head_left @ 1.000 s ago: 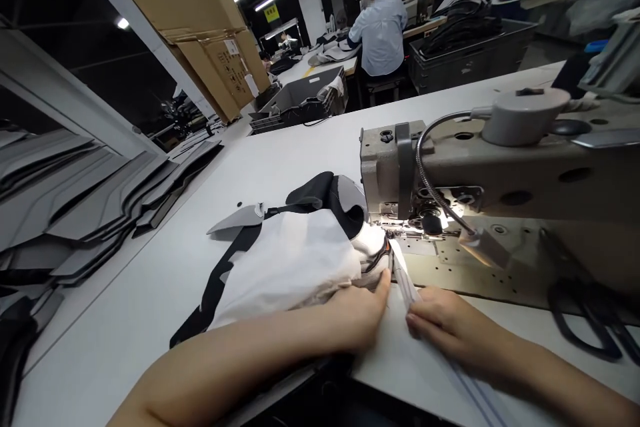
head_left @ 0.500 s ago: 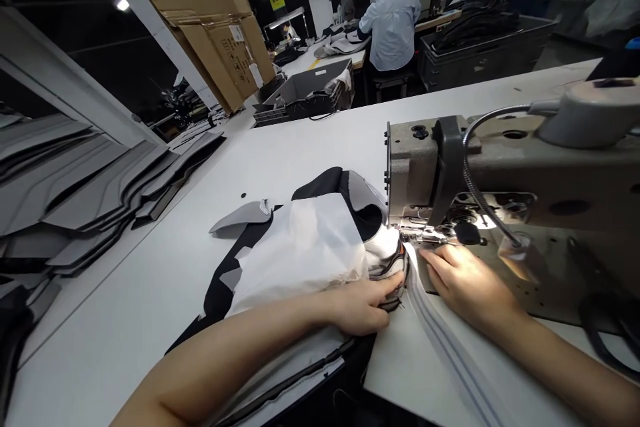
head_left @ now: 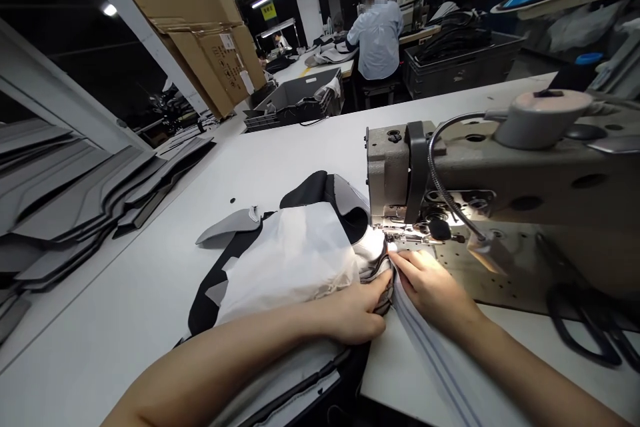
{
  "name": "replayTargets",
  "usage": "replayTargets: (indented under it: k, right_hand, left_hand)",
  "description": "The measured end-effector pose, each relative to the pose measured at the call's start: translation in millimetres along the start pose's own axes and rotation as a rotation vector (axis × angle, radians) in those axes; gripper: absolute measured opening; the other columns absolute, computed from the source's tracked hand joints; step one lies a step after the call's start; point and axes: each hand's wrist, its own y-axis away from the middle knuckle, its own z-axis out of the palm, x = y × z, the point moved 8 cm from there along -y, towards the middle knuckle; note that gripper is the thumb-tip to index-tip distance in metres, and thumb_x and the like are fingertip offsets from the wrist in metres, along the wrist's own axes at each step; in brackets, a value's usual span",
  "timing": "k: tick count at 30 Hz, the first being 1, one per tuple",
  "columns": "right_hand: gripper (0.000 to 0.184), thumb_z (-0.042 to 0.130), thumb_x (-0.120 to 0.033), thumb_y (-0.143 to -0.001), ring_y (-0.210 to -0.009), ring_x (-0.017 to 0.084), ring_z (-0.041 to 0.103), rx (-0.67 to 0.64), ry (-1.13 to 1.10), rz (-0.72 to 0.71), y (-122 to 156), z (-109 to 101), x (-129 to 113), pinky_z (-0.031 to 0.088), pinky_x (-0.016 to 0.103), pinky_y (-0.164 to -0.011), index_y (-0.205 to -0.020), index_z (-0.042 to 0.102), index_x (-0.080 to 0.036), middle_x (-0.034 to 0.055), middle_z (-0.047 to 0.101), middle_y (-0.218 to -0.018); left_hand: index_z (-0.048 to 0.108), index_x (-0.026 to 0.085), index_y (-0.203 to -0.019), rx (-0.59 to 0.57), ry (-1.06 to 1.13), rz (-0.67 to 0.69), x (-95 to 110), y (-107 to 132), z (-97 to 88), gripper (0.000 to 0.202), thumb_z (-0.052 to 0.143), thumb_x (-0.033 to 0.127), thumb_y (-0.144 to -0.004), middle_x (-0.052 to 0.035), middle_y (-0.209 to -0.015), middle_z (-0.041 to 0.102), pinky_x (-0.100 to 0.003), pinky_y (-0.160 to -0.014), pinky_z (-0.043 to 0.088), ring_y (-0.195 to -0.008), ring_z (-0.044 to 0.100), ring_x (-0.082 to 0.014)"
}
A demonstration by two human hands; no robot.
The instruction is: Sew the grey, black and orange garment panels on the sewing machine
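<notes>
A bundle of black, grey and white fabric (head_left: 295, 260) lies on the white table (head_left: 280, 160) in front of an industrial sewing machine (head_left: 500, 180). My left hand (head_left: 357, 310) lies on the bundle's near right edge, fingers curled and pinching the layered fabric. My right hand (head_left: 430, 283) rests on a long white strip with dark lines (head_left: 435, 360), fingertips pressed together at the strip's top, just below the lit presser foot (head_left: 400, 239). Strip and fabric edge meet between the two hands.
Stacks of grey cut panels (head_left: 85, 200) fill the left side. Black scissors (head_left: 585, 327) lie at the right by the machine base. Cardboard boxes (head_left: 200, 20) lean at the back left. A person in a light shirt (head_left: 375, 37) sits at a far table beside grey crates (head_left: 300, 100).
My right hand moved forward along the strip from the table's near edge up to the presser foot. My left hand stayed on the fabric edge, curling tighter.
</notes>
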Motion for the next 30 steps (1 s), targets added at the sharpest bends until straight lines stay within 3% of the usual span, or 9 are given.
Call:
replayTargets:
  k: [5,9,11,15,20,24,30]
  right_hand:
    - [0.034,0.036,-0.014,-0.088,-0.082,0.023,0.057,0.012,0.019,-0.031,-6.6,-1.8,1.7,0.05,0.033,-0.072,-0.114,0.059,-0.008,0.0133,0.063,-0.091]
    - [0.034,0.034,-0.017,-0.092,-0.086,0.022,0.057,0.029,0.02,-0.016,-8.6,-1.8,7.7,0.049,0.033,-0.077,-0.112,0.06,-0.01,0.0129,0.063,-0.096]
    - [0.034,0.035,-0.02,-0.092,-0.085,0.023,0.057,0.038,0.036,0.024,-6.7,-2.5,13.9,0.049,0.034,-0.075,-0.112,0.061,-0.01,0.013,0.063,-0.094]
    - [0.032,0.039,-0.025,-0.09,-0.075,0.022,0.055,0.038,0.112,0.132,-1.1,-4.3,26.0,0.046,0.033,-0.065,-0.102,0.066,-0.012,0.0118,0.062,-0.085]
    - [0.03,0.041,-0.025,-0.089,-0.071,0.022,0.055,0.032,0.076,0.132,-1.7,-1.2,20.6,0.044,0.032,-0.061,-0.099,0.067,-0.012,0.0103,0.061,-0.079]
    - [0.031,0.039,-0.023,-0.091,-0.073,0.02,0.057,0.055,0.008,0.124,-3.3,-0.5,17.7,0.046,0.031,-0.067,-0.102,0.066,-0.013,0.0092,0.063,-0.081]
    - [0.032,0.038,-0.022,-0.091,-0.072,0.018,0.059,0.004,-0.045,0.072,-5.5,1.5,19.5,0.048,0.028,-0.063,-0.107,0.066,-0.016,0.0082,0.064,-0.083]
  left_hand:
    - [0.0,0.018,-0.149,0.008,-0.046,0.005,0.6,-14.8,-8.1,0.089,0.045,0.019,-0.072,-0.0116,-0.112,0.061,-0.034,-0.077,0.048,-0.094,0.06,-0.0275]
    - [-0.001,0.016,-0.149,0.036,-0.219,-0.091,4.9,-23.6,-15.8,0.089,0.046,0.023,-0.073,-0.0159,-0.111,0.062,-0.036,-0.072,0.048,-0.092,0.063,-0.0306]
    - [-0.004,0.014,-0.148,0.038,-0.319,-0.174,7.8,-20.9,-16.1,0.09,0.046,0.027,-0.074,-0.018,-0.105,0.064,-0.039,-0.069,0.048,-0.09,0.063,-0.0342]
    - [-0.001,0.011,-0.148,-0.064,-0.431,-0.268,10.5,-4.4,-7.1,0.09,0.048,0.028,-0.074,-0.0198,-0.101,0.065,-0.042,-0.067,0.049,-0.09,0.063,-0.0379]
    - [0.005,0.02,-0.149,-0.027,-0.278,-0.177,5.1,4.1,-6.8,0.083,0.044,0.023,-0.076,-0.0144,-0.114,0.063,-0.04,-0.077,0.05,-0.102,0.06,-0.0333]
    - [0.007,0.024,-0.149,0.03,-0.11,-0.057,0.7,-5.2,-5.4,0.082,0.044,0.022,-0.075,-0.0071,-0.138,0.047,-0.039,-0.095,0.043,-0.121,0.049,-0.0282]
    - [0.016,0.022,-0.148,0.083,-0.037,-0.037,2.1,-24.7,-12.6,0.08,0.044,0.02,-0.073,-0.0059,-0.14,0.045,-0.04,-0.098,0.042,-0.122,0.047,-0.0291]
